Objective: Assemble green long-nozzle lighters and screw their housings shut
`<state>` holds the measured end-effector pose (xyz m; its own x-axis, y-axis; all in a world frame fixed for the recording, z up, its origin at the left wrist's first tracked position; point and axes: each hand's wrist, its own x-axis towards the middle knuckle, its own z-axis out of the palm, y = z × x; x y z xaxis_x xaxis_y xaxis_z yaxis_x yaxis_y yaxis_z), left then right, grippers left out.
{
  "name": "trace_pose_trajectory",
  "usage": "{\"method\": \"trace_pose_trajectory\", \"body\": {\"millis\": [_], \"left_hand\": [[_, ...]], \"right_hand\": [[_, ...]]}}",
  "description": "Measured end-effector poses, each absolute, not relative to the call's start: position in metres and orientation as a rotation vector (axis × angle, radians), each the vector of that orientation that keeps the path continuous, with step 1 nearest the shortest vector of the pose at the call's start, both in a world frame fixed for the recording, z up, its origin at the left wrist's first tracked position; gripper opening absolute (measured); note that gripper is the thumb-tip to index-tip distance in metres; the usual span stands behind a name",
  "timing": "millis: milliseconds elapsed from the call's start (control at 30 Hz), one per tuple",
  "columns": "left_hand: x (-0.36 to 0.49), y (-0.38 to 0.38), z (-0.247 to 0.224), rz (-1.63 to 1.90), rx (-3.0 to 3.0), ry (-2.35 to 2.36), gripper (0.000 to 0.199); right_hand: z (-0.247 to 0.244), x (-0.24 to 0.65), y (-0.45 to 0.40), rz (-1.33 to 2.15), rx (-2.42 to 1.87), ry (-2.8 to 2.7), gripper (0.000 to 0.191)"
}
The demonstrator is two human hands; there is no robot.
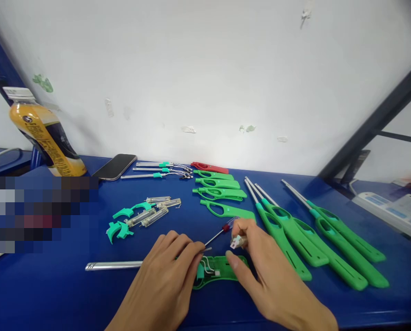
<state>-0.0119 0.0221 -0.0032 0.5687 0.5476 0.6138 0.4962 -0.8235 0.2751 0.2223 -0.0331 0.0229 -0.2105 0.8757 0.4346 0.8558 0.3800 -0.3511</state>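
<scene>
My left hand (166, 280) rests closed over the front part of an opened green lighter shell (230, 264), pressing it to the table. From under that hand a metal tube (114, 265) sticks out to the left. White wires and a teal trigger (200, 271) lie inside the shell. Above the shell's rear end, my right hand (267, 276) pinches a clear fuel tank (239, 241) with a pale end between thumb and fingers. A screwdriver (215, 236) with a dark red and clear handle lies just behind, its shaft reaching to my left fingers.
Loose teal triggers (123, 212) and clear tanks (155, 216) lie left of centre. Behind are wired metal tubes (146, 169), green shell halves (222, 193) and a red shell (210, 167). Several long lighters (295, 234) lie right. A phone (117, 166) and bottle (47, 133) stand back left.
</scene>
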Motion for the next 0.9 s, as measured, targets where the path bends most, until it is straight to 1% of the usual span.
{"method": "trace_pose_trajectory", "body": {"millis": [100, 167, 233, 367, 467, 633, 900], "left_hand": [[-0.013, 0.022, -0.003, 1.117, 2.691, 0.897, 0.023], [-0.013, 0.023, -0.003, 1.136, 2.661, 0.877, 0.023], [-0.013, 0.023, -0.003, 1.159, 2.634, 0.859, 0.024], [-0.013, 0.024, -0.002, 1.180, 2.619, 0.835, 0.028], [-0.012, 0.024, 0.001, 1.191, 2.634, 0.819, 0.025], [-0.011, 0.024, 0.004, 1.187, 2.642, 0.800, 0.020], [-0.010, 0.023, 0.004, 1.171, 2.613, 0.790, 0.021]], "right_hand": [[0.021, 0.223, -0.034, -0.008, -1.476, -2.122, 0.024], [0.020, 0.224, -0.034, -0.008, -1.443, -2.125, 0.022], [0.020, 0.225, -0.034, 0.042, -1.402, -2.105, 0.019], [0.023, 0.225, -0.032, 0.174, -1.364, -2.078, 0.021], [0.025, 0.221, -0.029, 0.228, -1.400, -2.065, 0.019], [0.026, 0.217, -0.026, 0.276, -1.444, -2.137, 0.023], [0.026, 0.214, -0.028, 0.341, -1.457, -2.157, 0.021]]}}
